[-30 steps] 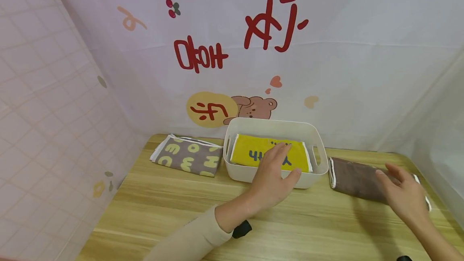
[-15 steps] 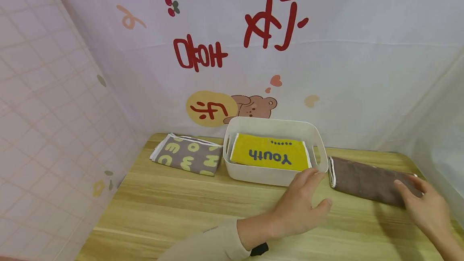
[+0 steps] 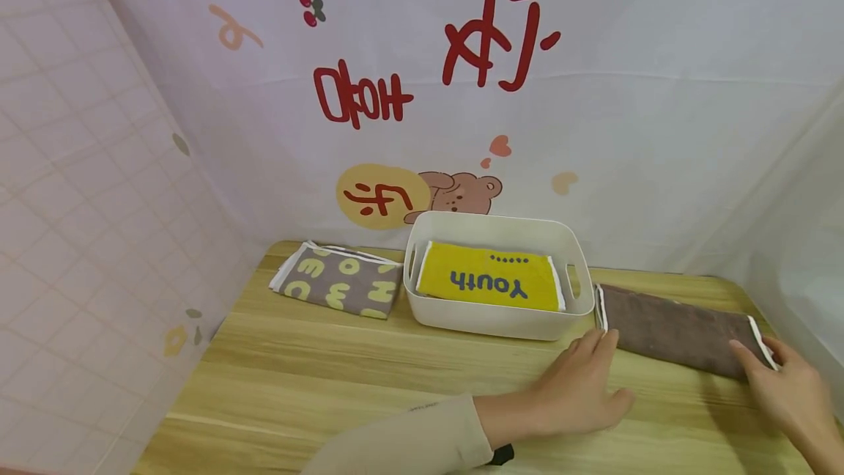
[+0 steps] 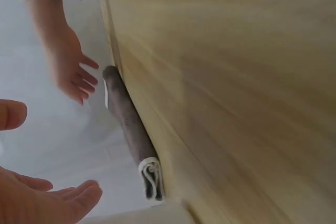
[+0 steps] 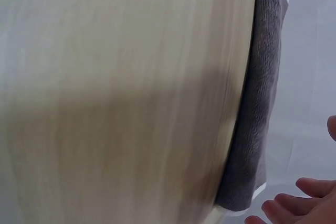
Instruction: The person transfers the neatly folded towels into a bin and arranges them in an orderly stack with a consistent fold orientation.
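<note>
A folded brown towel [image 3: 672, 330] with white edging lies on the table to the right of a white basket. My left hand [image 3: 580, 391] is by its left end, fingers extended and thumb spread, holding nothing. At the towel's other end is my right hand [image 3: 791, 387], its thumb and fingers parted around the white-edged corner. The left wrist view shows this right hand [image 4: 73, 66] with loosely spread fingers beside the rolled-looking towel [image 4: 128, 116]. In the right wrist view, its fingers [image 5: 299, 203] are a little apart from the towel [image 5: 257, 98].
The white basket [image 3: 488, 321] holds a folded yellow towel [image 3: 488, 277] lettered "Youth". Left of the basket lies a folded grey towel [image 3: 343, 281] with yellow-green letters. Light printed cloth [image 3: 633, 130] hangs behind the wooden table [image 3: 316, 380] and at its sides.
My left hand has moved right and nearer, from over the basket to the brown towel's left end. My right hand has shifted right along the towel to its far end.
</note>
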`<state>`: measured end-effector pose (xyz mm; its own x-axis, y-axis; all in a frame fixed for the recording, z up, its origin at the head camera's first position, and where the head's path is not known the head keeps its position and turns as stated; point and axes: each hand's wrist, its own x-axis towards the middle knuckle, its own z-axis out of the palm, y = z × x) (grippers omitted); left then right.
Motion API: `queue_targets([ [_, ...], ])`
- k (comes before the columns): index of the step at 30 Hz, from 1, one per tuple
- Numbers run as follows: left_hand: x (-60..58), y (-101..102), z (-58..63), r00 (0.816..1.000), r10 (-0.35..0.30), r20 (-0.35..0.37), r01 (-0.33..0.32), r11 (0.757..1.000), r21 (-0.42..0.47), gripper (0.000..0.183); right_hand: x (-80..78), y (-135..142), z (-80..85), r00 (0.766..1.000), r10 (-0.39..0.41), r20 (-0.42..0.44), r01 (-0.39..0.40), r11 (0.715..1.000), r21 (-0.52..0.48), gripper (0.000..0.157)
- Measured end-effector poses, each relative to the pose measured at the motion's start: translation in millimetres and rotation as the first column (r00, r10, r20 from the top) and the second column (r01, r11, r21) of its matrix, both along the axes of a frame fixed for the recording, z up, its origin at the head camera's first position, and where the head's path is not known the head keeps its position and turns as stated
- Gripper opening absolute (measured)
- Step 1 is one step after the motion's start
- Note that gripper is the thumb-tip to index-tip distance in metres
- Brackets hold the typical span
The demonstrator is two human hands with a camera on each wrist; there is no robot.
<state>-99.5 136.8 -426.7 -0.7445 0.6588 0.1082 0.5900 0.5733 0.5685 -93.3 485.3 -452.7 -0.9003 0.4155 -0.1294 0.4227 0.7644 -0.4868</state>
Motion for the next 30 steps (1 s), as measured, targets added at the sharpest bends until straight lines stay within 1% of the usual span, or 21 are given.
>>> queue_targets([
  [2, -6.0, 8, -2.1, 0.999, 0.009, 0.033, -0.008, 1.000, -0.012, 0.077, 0.0, 3, -1.3, 1.000, -0.006, 0.026, 0.006, 1.000, 0.002, 0.089],
  [3, -8.6, 12, -3.2, 0.998, 0.019, 0.068, -0.018, 1.000, -0.006, 0.077, 0.1, 4, -1.7, 0.999, -0.008, 0.037, 0.008, 1.000, 0.002, 0.089],
  [6, -16.0, 22, -6.9, 0.988, 0.065, 0.141, -0.066, 0.998, 0.006, 0.078, -0.2, 6, -1.4, 0.999, 0.004, 0.051, -0.005, 1.000, 0.020, 0.088],
  [8, -19.7, 28, -9.0, 0.982, 0.101, 0.157, -0.104, 0.994, 0.012, 0.076, -0.6, 7, -0.7, 0.998, 0.015, 0.060, -0.017, 0.999, 0.030, 0.088],
  [9, -21.3, 31, -9.7, 0.980, 0.120, 0.160, -0.123, 0.992, 0.007, 0.075, -0.9, 7, -0.4, 0.997, 0.016, 0.070, -0.018, 0.999, 0.029, 0.089],
  [12, -26.5, 38, -12.5, 0.979, 0.165, 0.119, -0.163, 0.986, -0.025, 0.073, -2.3, 9, -1.1, 0.995, 0.019, 0.096, -0.022, 0.999, 0.025, 0.090],
  [15, -31.7, 44, -15.6, 0.975, 0.207, 0.076, -0.203, 0.978, -0.055, 0.066, -4.3, 11, -4.4, 0.993, 0.008, 0.121, -0.009, 1.000, 0.010, 0.092],
  [17, -35.3, 48, -18.4, 0.971, 0.231, 0.063, -0.227, 0.971, -0.068, 0.055, -5.7, 14, -7.5, 0.992, 0.018, 0.121, -0.019, 1.000, 0.009, 0.093],
  [21, -41.5, 54, -24.6, 0.961, 0.268, 0.064, -0.263, 0.962, -0.074, 0.041, -9.7, 19, -12.9, 0.992, 0.061, 0.107, -0.061, 0.998, -0.005, 0.095],
  [24, -45.7, 57, -28.1, 0.951, 0.301, 0.069, -0.296, 0.953, -0.066, 0.039, -13.3, 21, -15.7, 0.991, 0.096, 0.092, -0.096, 0.995, -0.005, 0.096],
  [27, -50.5, 60, -32.8, 0.942, 0.324, 0.091, -0.321, 0.946, -0.052, 0.037, -15.7, 20, -17.3, 0.990, 0.096, 0.099, -0.096, 0.995, -0.005, 0.096],
  [30, -55.4, 63, -37.0, 0.941, 0.325, 0.099, -0.322, 0.946, -0.043, 0.035, -16.1, 18, -16.9, 0.991, 0.082, 0.107, -0.082, 0.997, -0.003, 0.094],
])
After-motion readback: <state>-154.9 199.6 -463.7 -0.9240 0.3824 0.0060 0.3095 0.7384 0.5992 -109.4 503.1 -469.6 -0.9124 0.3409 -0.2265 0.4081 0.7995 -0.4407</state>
